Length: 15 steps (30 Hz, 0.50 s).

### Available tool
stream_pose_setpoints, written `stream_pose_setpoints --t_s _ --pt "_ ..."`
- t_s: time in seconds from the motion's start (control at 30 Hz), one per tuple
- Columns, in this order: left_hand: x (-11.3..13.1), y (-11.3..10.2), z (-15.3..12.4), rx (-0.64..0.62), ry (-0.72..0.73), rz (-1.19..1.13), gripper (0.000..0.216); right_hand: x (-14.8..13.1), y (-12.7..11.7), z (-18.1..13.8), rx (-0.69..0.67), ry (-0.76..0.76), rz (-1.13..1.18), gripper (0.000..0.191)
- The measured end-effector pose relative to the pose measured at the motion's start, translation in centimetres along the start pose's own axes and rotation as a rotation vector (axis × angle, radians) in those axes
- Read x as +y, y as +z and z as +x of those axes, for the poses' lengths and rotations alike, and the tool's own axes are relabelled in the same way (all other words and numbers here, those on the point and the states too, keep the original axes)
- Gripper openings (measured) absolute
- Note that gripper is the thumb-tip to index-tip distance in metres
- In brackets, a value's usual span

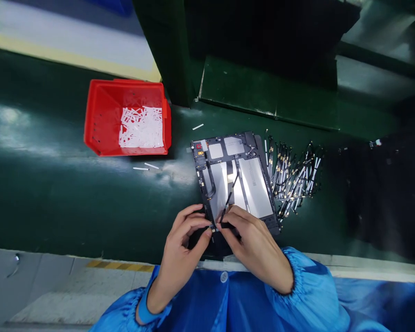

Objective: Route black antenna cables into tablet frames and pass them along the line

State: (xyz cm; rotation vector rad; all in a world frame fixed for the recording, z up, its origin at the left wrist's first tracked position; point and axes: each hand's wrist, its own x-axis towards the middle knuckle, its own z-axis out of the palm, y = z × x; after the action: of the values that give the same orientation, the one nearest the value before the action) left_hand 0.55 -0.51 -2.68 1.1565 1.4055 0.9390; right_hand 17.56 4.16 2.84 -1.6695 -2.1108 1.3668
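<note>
Here the cable (226, 205) is pinched by the right hand (251, 234) at seven o'clock on the tablet (253, 186); whether anything is gripped by the left hand (184, 240), alongside, cannot be told. Slanting towards one, the thin cable could be creased by a twist.

Two hands (186, 240) (251, 233); one device (257, 186); one bin (105, 117); three stray white strips (151, 166).

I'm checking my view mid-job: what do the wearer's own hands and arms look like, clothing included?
The left hand and right hand are both ungloved. The arms wear loose, shiny bright-blue sleeves with gathered, ruffled cuffs. A flat blue band circles the left wrist; none shows on the right. No lettering is visible on the sleeves.
</note>
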Motion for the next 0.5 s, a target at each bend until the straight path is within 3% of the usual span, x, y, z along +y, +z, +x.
stream_pose_setpoints --t_s 0.33,0.5 --pt "0.2 -0.2 0.1 0.03 -0.022 0.051 0.006 0.1 1.1 0.0 0.07 0.011 -0.02 0.011" --pt "0.2 -0.3 0.1 0.004 -0.03 -0.034 0.008 0.1 1.4 -0.2 0.101 0.012 0.014 0.013"
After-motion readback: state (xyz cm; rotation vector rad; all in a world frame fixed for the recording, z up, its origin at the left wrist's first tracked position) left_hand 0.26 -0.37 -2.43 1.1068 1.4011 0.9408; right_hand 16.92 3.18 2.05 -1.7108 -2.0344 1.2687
